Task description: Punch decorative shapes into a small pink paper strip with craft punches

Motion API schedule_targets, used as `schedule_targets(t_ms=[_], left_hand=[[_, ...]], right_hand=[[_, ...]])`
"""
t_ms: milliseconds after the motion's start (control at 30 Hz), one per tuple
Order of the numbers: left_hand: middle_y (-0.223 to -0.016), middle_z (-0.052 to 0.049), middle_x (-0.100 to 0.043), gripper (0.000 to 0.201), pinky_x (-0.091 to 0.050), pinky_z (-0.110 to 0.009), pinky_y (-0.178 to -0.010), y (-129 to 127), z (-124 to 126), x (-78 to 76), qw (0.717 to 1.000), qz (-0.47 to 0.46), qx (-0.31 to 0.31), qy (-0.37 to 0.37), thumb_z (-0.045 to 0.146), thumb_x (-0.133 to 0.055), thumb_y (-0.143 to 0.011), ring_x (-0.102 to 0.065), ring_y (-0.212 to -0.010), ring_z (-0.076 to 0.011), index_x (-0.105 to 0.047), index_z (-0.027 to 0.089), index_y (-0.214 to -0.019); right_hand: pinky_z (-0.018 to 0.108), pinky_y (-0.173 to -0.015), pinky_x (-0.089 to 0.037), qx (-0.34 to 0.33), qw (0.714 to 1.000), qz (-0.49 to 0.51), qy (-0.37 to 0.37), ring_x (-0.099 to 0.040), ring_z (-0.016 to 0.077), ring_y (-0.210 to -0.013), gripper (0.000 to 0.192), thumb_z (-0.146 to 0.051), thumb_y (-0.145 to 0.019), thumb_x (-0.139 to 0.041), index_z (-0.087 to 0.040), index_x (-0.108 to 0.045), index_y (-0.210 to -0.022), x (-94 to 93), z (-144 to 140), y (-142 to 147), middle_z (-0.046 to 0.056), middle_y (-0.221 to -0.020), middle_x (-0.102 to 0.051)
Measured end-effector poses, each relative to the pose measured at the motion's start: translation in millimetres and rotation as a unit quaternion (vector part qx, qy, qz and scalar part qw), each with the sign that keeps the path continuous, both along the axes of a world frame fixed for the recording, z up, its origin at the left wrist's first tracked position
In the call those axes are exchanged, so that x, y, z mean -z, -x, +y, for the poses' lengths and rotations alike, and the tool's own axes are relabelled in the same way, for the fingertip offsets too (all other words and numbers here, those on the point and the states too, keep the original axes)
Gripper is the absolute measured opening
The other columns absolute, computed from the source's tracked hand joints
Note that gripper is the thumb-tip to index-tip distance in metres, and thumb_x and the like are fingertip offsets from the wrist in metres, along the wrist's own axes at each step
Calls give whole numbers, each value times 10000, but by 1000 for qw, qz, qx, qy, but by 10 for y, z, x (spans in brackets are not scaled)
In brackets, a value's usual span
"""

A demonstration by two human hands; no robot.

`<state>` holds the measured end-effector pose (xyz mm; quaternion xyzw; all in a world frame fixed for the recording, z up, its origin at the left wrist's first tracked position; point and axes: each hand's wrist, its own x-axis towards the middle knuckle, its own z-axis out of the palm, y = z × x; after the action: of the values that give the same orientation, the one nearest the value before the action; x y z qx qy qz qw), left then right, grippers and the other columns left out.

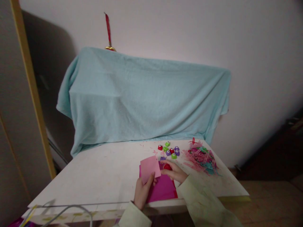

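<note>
My left hand [142, 191] pinches a square sheet of pink paper [149, 168] between thumb and fingers, tilted above the table. Close to the sheet's right edge, my right hand [176, 173] has its fingers around a small red craft punch [167, 166]. The hand partly covers this punch, and I cannot tell whether the paper sits in its slot. Beneath both hands lies a stack of magenta paper [162, 190] with a red edge showing at the right. Just beyond is a purple piece [163, 158], partly hidden by the hands.
Several small red, green and purple craft punches [174, 156] stand behind my hands, with pink scraps around them. A heap of punched paper strips [202, 157] lies at right on the white table [101, 176]. A light blue cloth [142, 97] hangs at the back.
</note>
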<state>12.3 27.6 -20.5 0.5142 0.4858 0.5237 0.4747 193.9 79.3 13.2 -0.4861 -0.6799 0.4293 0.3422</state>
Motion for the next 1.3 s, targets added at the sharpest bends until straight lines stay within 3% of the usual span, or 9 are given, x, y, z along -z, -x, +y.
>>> schedule_targets(t_ms=[67,167,300,433,533,700,967,1133,1300], left_hand=[[-570,-35,-621,405,-412,-257,-602,11,6,25,1000,12,-13,-1,464,-515,-816,-573,-582,-182,-608,147,-581],[-536,-13,-585,426,-385,-238,-568,17,9,41,1000,17,-24,0,482,-502,-817,-543,-555,-166,-574,155,-553],[-519,-6,-572,455,-372,-232,-557,10,3,22,1000,20,-20,4,498,-480,-824,-531,-547,-161,-565,156,-536],[-529,-13,-585,448,-376,-237,-559,7,-2,2,999,25,-20,12,500,-495,-813,-540,-557,-170,-579,153,-542],[-541,-16,-599,439,-386,-241,-568,8,3,11,999,26,-21,14,498,-505,-809,-552,-568,-177,-588,151,-553],[-540,-21,-608,434,-395,-249,-572,12,29,69,999,24,-29,24,499,-522,-799,-563,-561,-180,-593,149,-552],[-605,-53,-650,436,-443,-280,-636,5,10,117,995,-58,-50,64,530,-559,-753,-604,-615,-201,-626,133,-586],[-612,-78,-669,485,-455,-311,-700,-4,-29,51,990,-66,-59,112,587,-580,-687,-626,-647,-226,-641,127,-545],[-602,-53,-665,461,-449,-310,-753,2,-37,21,990,-44,-57,118,542,-550,-727,-629,-681,-225,-603,148,-495]], right_hand=[[284,-628,-470,11,997,-42,-59,-593,176,-692,427,-236,-686,-619,-208,-578,-1111,55,117,-141,12,-797,-631],[351,-839,-429,47,979,-116,-160,-555,214,-969,476,-137,-676,-574,-186,-516,-1146,167,274,-308,71,-1046,-592],[316,-757,-446,74,967,-172,-174,-571,179,-803,352,-90,-694,-527,-177,-490,-1033,302,347,-361,32,-861,-578],[322,-796,-434,71,952,-185,-232,-555,192,-864,231,-89,-691,-547,-180,-537,-904,357,367,-330,52,-936,-545],[326,-796,-442,73,953,-176,-237,-567,180,-816,313,-138,-706,-590,-189,-560,-1014,370,411,-328,67,-1030,-543],[324,-726,-473,74,968,-146,-192,-543,119,-583,542,-211,-723,-630,-239,-441,-1230,406,452,-342,55,-1069,-601],[300,-668,-468,107,961,-145,-212,-553,152,-609,331,-332,-750,-640,-192,-569,-1042,461,412,-319,26,-797,-615],[293,-654,-475,110,953,-133,-248,-536,138,-617,297,-377,-781,-605,-209,-627,-1024,484,427,-321,56,-954,-580],[311,-694,-492,130,954,-115,-245,-549,142,-644,367,-369,-809,-568,-227,-578,-1148,496,410,-317,80,-1054,-558]])
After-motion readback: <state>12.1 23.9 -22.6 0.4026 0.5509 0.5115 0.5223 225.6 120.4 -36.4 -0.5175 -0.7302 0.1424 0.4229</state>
